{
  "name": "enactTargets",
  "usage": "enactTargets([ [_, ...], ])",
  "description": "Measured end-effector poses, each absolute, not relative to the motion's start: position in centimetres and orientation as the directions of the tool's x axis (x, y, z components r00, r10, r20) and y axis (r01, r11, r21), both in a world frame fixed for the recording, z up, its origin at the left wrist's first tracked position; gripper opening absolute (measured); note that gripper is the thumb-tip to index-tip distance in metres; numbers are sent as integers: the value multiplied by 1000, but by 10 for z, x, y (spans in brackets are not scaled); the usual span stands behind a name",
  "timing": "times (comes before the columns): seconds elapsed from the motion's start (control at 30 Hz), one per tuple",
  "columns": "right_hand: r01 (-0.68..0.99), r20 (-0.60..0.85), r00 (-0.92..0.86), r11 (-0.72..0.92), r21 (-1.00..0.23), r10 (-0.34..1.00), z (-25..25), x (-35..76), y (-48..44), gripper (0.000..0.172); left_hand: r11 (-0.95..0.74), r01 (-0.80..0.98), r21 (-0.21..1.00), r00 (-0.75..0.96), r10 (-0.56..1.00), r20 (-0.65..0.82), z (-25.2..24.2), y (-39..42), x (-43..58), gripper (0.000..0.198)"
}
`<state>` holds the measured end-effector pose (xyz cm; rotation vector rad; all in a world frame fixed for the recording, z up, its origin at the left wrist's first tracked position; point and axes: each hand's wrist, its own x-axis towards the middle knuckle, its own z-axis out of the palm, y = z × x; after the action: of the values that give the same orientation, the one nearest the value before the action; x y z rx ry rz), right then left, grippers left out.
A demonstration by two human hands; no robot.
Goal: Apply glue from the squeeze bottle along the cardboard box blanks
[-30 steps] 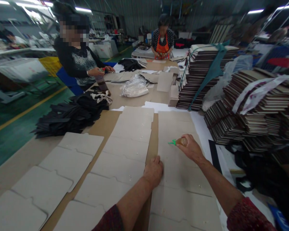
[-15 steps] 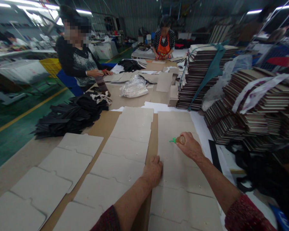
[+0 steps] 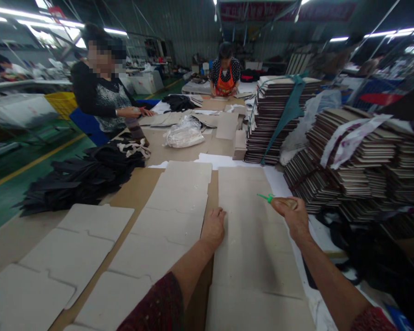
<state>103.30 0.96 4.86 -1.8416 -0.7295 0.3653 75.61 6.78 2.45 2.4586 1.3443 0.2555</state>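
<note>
My right hand [image 3: 296, 220] is wrapped around a small amber glue bottle [image 3: 283, 205] with a thin green nozzle [image 3: 264, 197]. The bottle lies nearly level above the right-hand row of grey cardboard panels [image 3: 241, 257], its nozzle pointing left. My left hand [image 3: 214, 226] is low at that row's left edge, fingers curled in; what they may grip is hidden. Left of it runs a middle row of overlapping grey panels [image 3: 172, 225] with small shiny drops near its right edge. Another row of panels [image 3: 86, 248] lies farther left.
Black fabric pieces [image 3: 86, 174] are heaped at the left edge. Tied stacks of boards [image 3: 272, 124] and more board bundles [image 3: 359, 151] rise at right. A plastic-wrapped bundle [image 3: 184, 132] lies ahead. One person [image 3: 103, 92] stands at left, another [image 3: 225, 73] at the far end.
My right hand has swung the glue bottle rightward, and its green nozzle now shows longer. The left hand stays by the edge of the panels. The view has tilted up slightly.
</note>
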Motion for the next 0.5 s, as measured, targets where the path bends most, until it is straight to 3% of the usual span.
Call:
enactTargets([
  [0.5,612,204,630,-317,-725,750,43,1079,39,47,-468,733,493,393,883,255,-35,86,758,34],
])
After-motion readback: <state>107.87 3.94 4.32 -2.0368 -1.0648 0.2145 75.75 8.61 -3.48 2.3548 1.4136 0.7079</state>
